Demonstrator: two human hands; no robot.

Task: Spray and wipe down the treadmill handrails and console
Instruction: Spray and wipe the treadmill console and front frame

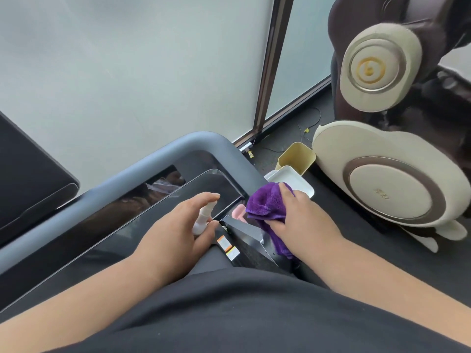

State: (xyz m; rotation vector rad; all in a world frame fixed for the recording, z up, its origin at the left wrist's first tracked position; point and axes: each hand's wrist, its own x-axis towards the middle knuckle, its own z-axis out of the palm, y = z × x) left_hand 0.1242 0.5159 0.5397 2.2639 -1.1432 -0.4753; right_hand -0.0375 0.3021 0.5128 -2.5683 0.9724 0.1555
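**Treadmill console corner gets spray and cloth**

Treadmill console (142, 225), a dark glossy panel, lies inside the grey handrail (204, 142) bend. Left hand (175, 230) is wrapped around a small white spray bottle (205, 216), forefinger resting on top of the nozzle, above the console's near edge. Right hand (300, 215) clutches a bunched purple cloth (267, 203) just beyond the console's right end. Best practice: mist lightly toward the panel, then draw the cloth along it and the rail in overlapping passes.

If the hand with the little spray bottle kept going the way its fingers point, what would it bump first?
Probably the glossy black console screen. The left hand holds the spray bottle with fingers aimed up and right across the screen; the grey handrail lies beyond. Depth is uncertain.
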